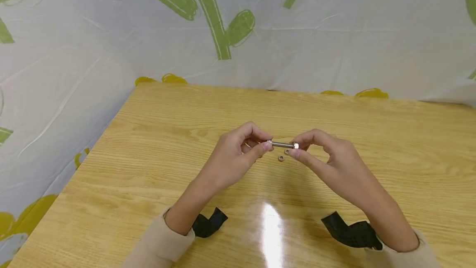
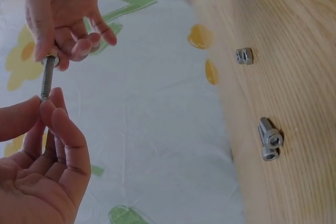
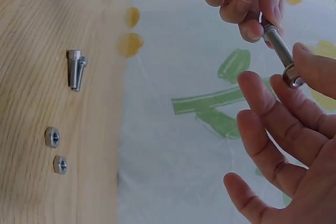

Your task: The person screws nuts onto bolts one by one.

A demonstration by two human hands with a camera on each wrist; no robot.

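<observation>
A threaded socket-head bolt (image 1: 282,144) is held in the air, nearly level in the head view, between both hands. My left hand (image 1: 232,158) pinches its head end between thumb and fingers, hiding most of the head. At the other end sits a hex nut (image 3: 293,76), which my right hand (image 1: 343,166) pinches between thumb and index finger. The right hand's other fingers spread loosely in the right wrist view. The bolt's threaded shank (image 3: 281,47) shows bare between the two hands.
Two loose nuts (image 3: 56,150) lie on the wooden table (image 1: 167,135), below the hands. Two more socket-head bolts (image 2: 270,140) lie side by side on it; the left hand covers them in the head view. A flower-patterned sheet (image 1: 297,53) hangs behind the table.
</observation>
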